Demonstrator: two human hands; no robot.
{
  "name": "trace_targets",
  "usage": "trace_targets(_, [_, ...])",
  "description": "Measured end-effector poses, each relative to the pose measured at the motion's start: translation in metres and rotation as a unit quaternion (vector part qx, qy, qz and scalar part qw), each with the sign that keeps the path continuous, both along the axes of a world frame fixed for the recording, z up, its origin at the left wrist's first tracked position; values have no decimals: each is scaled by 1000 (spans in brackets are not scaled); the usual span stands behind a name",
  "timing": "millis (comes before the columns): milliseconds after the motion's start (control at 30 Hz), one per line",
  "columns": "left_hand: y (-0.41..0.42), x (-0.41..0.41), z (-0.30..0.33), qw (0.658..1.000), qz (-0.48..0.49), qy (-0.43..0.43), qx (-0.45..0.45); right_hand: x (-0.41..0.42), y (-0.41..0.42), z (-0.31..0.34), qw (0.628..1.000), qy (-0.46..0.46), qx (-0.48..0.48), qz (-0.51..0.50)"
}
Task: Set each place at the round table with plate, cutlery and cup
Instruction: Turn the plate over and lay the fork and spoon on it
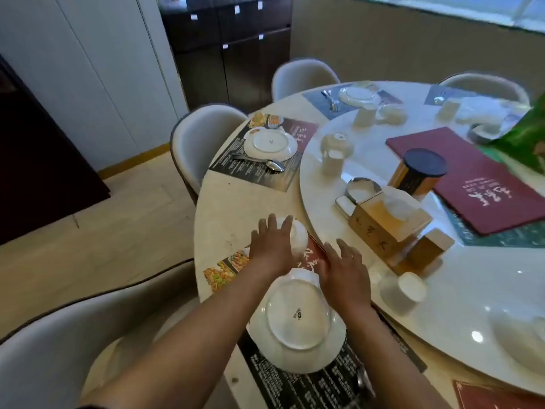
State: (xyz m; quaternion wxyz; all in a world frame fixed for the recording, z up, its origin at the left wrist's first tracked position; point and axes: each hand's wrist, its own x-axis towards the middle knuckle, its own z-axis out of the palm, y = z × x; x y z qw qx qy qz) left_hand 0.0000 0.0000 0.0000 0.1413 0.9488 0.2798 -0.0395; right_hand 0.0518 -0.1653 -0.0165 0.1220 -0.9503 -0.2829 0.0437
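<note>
My left hand (pixel 272 246) rests with straight, spread fingers (pixel 284 227) on the near side of a white cup (pixel 296 236); the fingers are apart and not curled round it. The cup stands at the far end of the near placemat (pixel 295 385), close to the edge of the turntable (pixel 368 290).

My right hand (pixel 345 270) lies just right of the cup, fingers straight and slightly apart, palm down over the red part of the placemat. It holds nothing. Whether it touches the mat I cannot tell.

Near my wrists, a white plate (pixel 298 349) lies upside down on the placemat, with a smaller dish (pixel 296 314) inverted on top of it, maker's mark showing. A second white piece (pixel 303 276) sits at the far rim of the dish, between my hands; its form is unclear. A metal utensil (pixel 362 379) lies to the right of the plate on the placemat, blurred.

Further left along the table (pixel 233 208), another placemat (pixel 265 152) carries an inverted plate and dish (pixel 269 144), with a spoon (pixel 265 163) on its near side. Two more set places appear at the far edge, blurred.

On the turntable stand several white cups (pixel 331 162), a wooden box (pixel 383 222), a dark-lidded canister (pixel 418 172) and a red menu (pixel 472 178). Pale chairs (pixel 200 140) stand round the table.
</note>
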Motion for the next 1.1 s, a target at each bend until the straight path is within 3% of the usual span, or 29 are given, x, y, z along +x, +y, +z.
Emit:
trace_targets(100, [5, 27, -11, 997, 12, 72, -7, 23, 9, -14, 1000, 7, -15, 27])
trace_targets(200, [6, 40, -24, 996, 17, 89, -20, 29, 10, -27, 1000, 11, -10, 21])
trace_targets(400, [16, 38, -28, 1000, 7, 27, -4, 29, 5, -33, 1000, 1, 22, 18])
trace_targets(533, [26, 24, -26, 990, 69, -73, -100, 25, 5, -35, 1000, -3, 16, 13])
trace_targets(633, [29, 19, -21, 942, 171, -168, -234, 24, 6, -35, 1000, 12, 2, 12])
trace_targets(700, [30, 19, -18, 876, 245, -215, -356, 22, 5, -35, 1000, 17, -3, 15])
trace_targets(767, [31, 21, -17, 783, 313, -239, -482, 22, 4, -34, 1000, 18, -7, 19])
trace_targets(833, [31, 21, -18, 735, 348, -239, -530, 23, 3, -32, 999, 22, -13, 23])
trace_targets(1100, [30, 29, -23, 782, 366, -234, -446, 23, 1, -34, 999, 31, -19, 26])
